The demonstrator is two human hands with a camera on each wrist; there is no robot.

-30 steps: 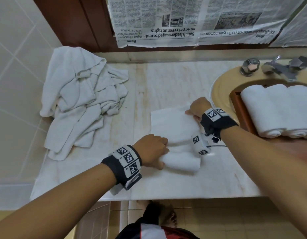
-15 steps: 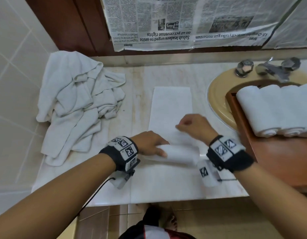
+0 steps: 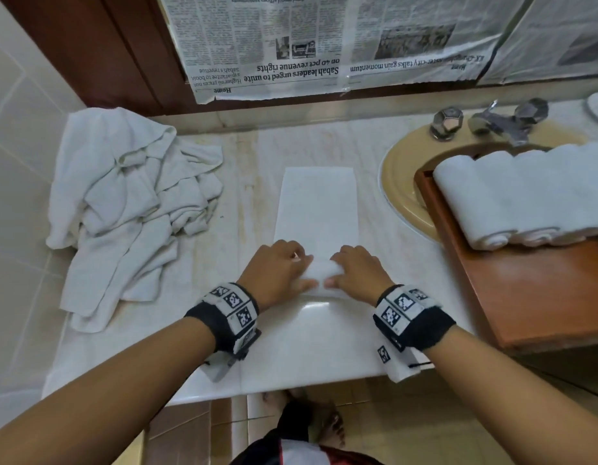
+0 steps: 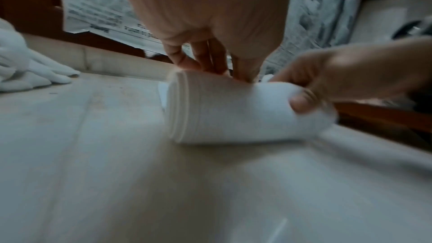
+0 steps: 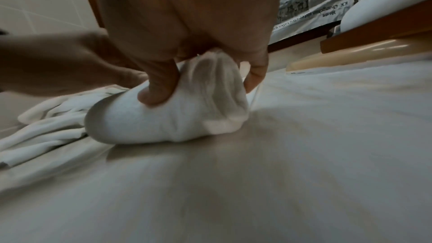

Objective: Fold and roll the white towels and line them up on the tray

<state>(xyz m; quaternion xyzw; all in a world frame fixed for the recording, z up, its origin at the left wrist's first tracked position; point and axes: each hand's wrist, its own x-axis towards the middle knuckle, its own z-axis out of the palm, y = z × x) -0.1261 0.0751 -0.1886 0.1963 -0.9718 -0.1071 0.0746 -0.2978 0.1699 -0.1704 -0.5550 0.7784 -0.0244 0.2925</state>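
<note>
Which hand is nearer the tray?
Right. The right hand grips the right end of the towel roll, on the side where the tray sits. The left hand grips the roll's left end, farther away.

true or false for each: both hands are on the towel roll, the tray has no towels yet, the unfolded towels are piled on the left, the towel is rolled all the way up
1. Both hands are on the towel roll. True: the left hand and right hand grip the partly rolled towel.
2. The tray has no towels yet. False: rolled towels already lie on the wooden tray.
3. Unfolded towels are piled on the left. True: the crumpled towel pile lies there on the counter.
4. The towel is fully rolled. False: a flat strip still stretches beyond the hands.
</note>
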